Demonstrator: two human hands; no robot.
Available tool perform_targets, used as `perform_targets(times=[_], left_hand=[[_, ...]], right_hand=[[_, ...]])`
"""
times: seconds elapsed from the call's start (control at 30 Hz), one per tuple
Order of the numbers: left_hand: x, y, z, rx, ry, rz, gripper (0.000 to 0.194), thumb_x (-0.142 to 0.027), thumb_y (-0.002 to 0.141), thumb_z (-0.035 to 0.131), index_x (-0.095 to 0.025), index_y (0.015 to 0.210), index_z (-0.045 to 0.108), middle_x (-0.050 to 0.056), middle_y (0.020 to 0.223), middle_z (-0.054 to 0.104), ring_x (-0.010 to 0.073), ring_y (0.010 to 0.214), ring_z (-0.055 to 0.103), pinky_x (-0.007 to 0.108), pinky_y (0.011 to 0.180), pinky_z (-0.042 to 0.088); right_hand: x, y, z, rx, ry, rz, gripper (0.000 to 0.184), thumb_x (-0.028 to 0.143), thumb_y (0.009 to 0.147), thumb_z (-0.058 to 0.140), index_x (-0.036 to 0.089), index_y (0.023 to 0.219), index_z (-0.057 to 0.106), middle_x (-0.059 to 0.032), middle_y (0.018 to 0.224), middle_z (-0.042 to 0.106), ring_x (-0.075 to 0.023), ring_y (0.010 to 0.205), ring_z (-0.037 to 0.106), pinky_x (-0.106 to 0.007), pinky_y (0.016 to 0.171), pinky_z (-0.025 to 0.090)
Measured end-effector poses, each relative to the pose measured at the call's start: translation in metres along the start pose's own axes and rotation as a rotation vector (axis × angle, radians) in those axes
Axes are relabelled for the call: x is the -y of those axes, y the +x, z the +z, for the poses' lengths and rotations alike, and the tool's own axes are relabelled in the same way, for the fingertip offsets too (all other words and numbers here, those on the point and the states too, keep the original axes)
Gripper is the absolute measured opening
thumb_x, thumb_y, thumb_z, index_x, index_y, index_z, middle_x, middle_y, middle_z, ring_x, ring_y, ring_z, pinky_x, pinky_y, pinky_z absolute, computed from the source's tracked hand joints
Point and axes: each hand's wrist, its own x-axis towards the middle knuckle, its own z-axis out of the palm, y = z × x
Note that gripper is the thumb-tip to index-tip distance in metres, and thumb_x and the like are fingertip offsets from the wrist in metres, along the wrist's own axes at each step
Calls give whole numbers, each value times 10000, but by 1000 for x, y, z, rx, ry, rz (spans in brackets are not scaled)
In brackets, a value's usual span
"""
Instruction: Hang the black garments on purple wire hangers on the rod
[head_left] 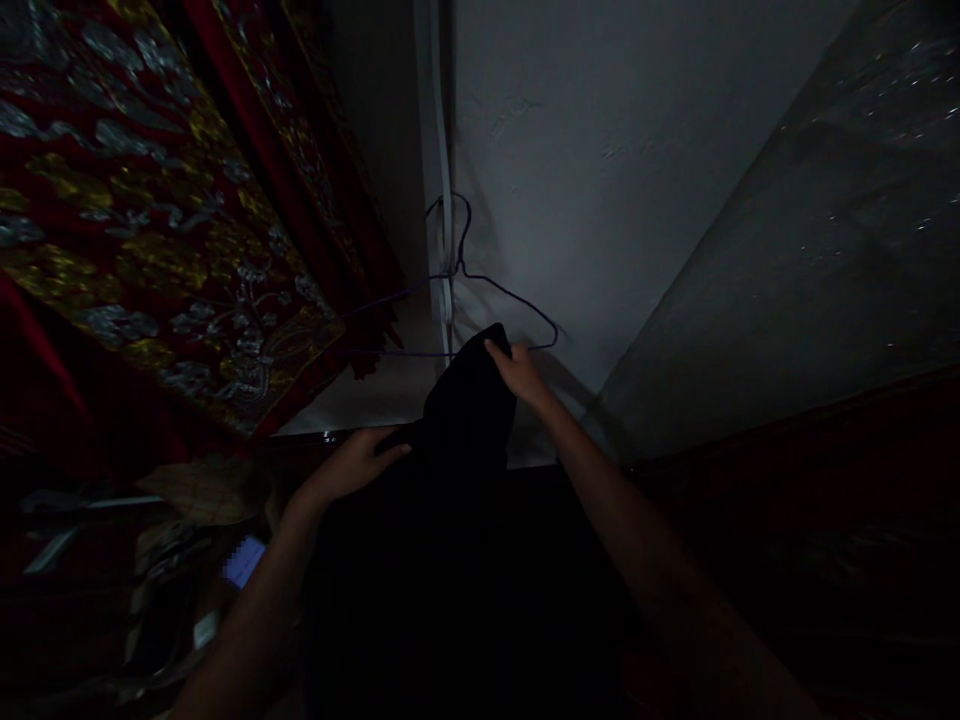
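Note:
A black garment [465, 420] hangs down between my hands; the dim light hides its exact kind. My right hand [517, 370] pinches its upper edge, thumb on the near side, close to the lower bar of a wire clothes hanger [510, 290]. Lower and to the left, my left hand [367, 462] grips another part of the cloth between thumb and fingers. The hanger hangs by its hook from a pale vertical cable or pipe on the wall. Part of the cloth covers the hanger's bottom bar; whether it passes over or only in front, I cannot tell.
Red embroidered cloth [172, 210] with gold and silver patterns hangs at the left. A grey wall [600, 150] is behind the hanger, with shiny clear sheeting [840, 230] to the right. At lower left are a lit screen [244, 562] and cluttered items in shadow.

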Motion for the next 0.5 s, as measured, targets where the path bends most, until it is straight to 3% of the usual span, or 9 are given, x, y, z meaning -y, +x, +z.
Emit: perform_targets(times=[0.1,0.2,0.33,0.43,0.5], left_hand=[[9,1,-35,-35,188,-62,241,-478,806,655,-279,884,767,53,905,780,298,867,706,389,860,534],[-2,9,-58,-159,419,65,287,-463,875,542,-243,852,725,74,906,738,260,859,676,367,846,514],[-42,18,-68,-388,616,247,327,-406,904,479,-196,776,694,66,827,626,223,798,609,347,769,478],[-63,18,-70,-541,665,291,325,-389,877,503,-190,695,684,43,739,567,209,743,573,326,690,437],[-68,14,-72,-580,660,283,309,-386,856,521,-193,685,691,31,702,556,195,696,556,313,643,414]], right_hand=[[-3,-11,-21,-87,-92,-51,441,534,731,620,226,495,412,50,482,377,-109,476,365,-256,461,239],[8,-22,-42,-161,-169,-111,406,475,730,600,221,481,404,44,492,362,-103,483,345,-257,467,222],[25,-30,-55,-226,-216,-153,387,452,733,584,220,483,400,32,501,375,-105,492,348,-256,468,230],[33,-34,-57,-249,-219,-157,391,474,735,579,221,488,413,26,502,384,-110,496,354,-257,466,238],[34,-36,-56,-252,-215,-157,401,498,734,572,223,490,412,25,503,381,-112,497,351,-260,468,239]])
